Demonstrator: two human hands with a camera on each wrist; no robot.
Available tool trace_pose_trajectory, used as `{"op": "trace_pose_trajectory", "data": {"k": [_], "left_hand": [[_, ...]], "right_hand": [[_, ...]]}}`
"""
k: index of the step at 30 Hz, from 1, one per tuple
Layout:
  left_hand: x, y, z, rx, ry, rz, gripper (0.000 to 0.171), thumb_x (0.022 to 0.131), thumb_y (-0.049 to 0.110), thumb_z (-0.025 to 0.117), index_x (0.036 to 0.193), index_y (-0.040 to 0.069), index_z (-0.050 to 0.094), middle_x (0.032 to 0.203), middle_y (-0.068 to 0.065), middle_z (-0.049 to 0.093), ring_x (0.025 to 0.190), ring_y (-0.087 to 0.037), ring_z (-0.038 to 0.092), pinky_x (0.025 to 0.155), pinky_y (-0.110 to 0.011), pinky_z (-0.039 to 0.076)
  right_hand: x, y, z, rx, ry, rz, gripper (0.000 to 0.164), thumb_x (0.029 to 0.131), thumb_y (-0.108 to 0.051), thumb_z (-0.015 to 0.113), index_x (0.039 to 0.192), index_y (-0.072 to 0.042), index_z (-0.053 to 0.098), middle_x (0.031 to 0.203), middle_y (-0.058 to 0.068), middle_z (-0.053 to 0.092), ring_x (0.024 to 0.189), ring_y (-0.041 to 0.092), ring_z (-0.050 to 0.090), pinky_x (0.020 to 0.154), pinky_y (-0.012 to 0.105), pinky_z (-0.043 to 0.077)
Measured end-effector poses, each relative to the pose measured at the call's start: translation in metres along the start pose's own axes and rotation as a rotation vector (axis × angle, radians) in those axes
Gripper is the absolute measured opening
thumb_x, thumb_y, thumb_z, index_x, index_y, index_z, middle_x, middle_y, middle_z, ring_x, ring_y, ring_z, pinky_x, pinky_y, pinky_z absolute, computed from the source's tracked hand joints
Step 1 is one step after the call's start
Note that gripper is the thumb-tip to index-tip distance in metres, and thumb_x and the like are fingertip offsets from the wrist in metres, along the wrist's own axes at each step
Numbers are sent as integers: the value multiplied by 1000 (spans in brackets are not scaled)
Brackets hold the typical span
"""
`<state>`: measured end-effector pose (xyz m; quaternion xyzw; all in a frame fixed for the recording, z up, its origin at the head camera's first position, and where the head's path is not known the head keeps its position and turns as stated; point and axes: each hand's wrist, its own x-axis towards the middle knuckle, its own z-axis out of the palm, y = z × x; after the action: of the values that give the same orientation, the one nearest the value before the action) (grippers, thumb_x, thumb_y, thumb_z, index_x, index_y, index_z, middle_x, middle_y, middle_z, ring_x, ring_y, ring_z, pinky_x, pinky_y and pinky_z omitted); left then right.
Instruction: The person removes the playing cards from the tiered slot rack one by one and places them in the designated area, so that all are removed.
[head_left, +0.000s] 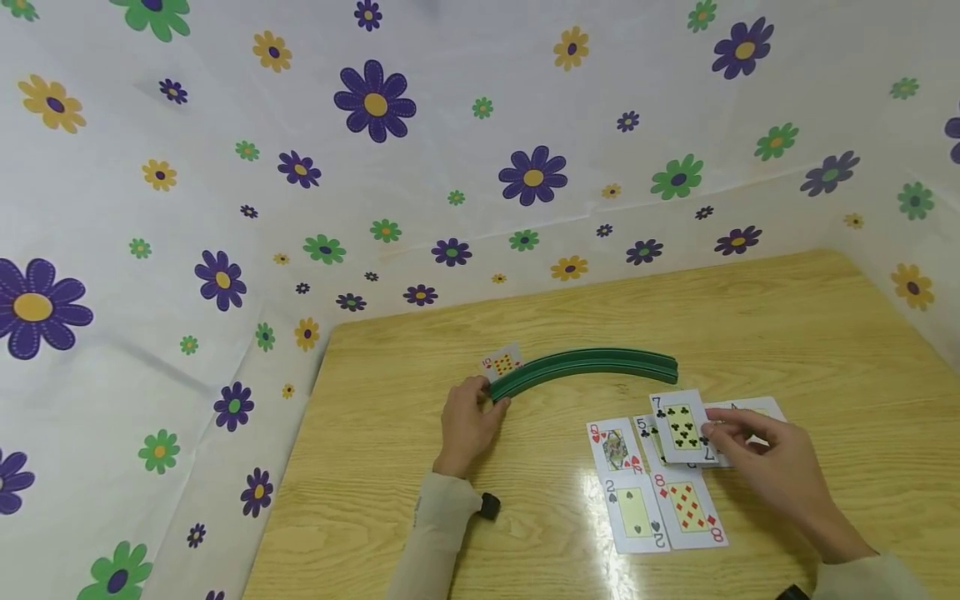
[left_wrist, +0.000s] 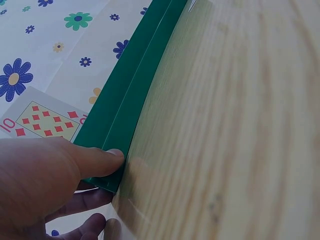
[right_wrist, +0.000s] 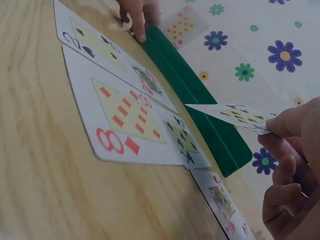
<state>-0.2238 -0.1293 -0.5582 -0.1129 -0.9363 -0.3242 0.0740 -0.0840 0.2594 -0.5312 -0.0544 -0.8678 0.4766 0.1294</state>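
Note:
My left hand [head_left: 468,423] pinches the left end of a green curved card holder [head_left: 600,360], its thumb lying on the front face in the left wrist view. A ten of diamonds [left_wrist: 47,120] stands upright at that end of the holder. In my right hand [head_left: 783,467], a seven of clubs [head_left: 681,427] is pinched by its right edge between thumb and fingers. It is raised above the table, overlapping a five of clubs [head_left: 647,431] and another card [head_left: 767,406], which the right hand partly hides.
Nearer me lie a queen of hearts [head_left: 615,450], a two of spades [head_left: 633,517] and an eight of diamonds [head_left: 686,510], all face up on the wooden table [head_left: 360,467]. A flower-patterned sheet [head_left: 450,125] hangs behind the table and along its sides.

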Motion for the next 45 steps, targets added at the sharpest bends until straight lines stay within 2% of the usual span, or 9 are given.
{"op": "trace_pose_trajectory", "data": {"k": [4,8,10,16,27,35,42,45], "left_hand": [[0,0,0,-5,6,8,24,96,23,85,109,6,73,106,-11,78,98,-29,66,84,-45,53],[0,1,0,-10,6,7,23,97,22,85,109,6,73,106,-11,78,98,-29,66,84,-44,53],[0,2,0,-13,4,6,23,97,22,84,109,6,74,107,-11,78,98,-29,66,84,-44,53],[-1,2,0,-10,-2,-6,24,97,23,85,110,6,73,107,-11,77,98,-28,65,83,-44,52],[-2,2,0,-13,-5,-12,25,97,23,84,111,5,73,108,-13,77,99,-30,66,85,-46,53],[-2,2,0,-10,-8,-19,25,97,23,84,110,5,73,109,-13,78,101,-31,66,87,-48,53],[-2,1,1,-8,1,-15,24,97,23,84,110,6,73,108,-12,78,100,-31,67,86,-47,53],[-1,1,0,-3,-2,-18,24,97,24,84,110,7,73,108,-12,78,100,-31,67,86,-48,54]], "right_hand": [[-7,4,-6,-17,1,32,24,99,-15,81,120,-2,82,83,-24,71,81,-7,57,70,10,45],[-13,8,-10,-13,-7,46,25,99,-14,81,120,0,81,82,-25,70,75,-4,59,62,16,45],[-16,9,-11,-19,-12,57,26,100,-15,81,121,0,80,82,-26,70,75,-6,60,62,15,46],[-22,14,-14,-29,-14,109,29,102,-18,80,124,1,79,84,-25,70,81,-11,61,71,7,51],[-30,22,-24,-92,-18,219,35,104,-24,77,128,2,77,82,-20,70,71,-5,60,62,16,50],[-40,32,-29,-87,-1,222,34,104,-23,77,127,3,77,81,-22,70,70,-5,63,62,14,48],[-43,35,-34,-169,-53,275,41,106,-28,74,129,6,75,93,5,79,71,-8,60,63,14,50],[-46,35,-35,-184,-64,294,41,106,-29,73,128,6,75,95,9,79,69,-6,60,62,15,50]]}}
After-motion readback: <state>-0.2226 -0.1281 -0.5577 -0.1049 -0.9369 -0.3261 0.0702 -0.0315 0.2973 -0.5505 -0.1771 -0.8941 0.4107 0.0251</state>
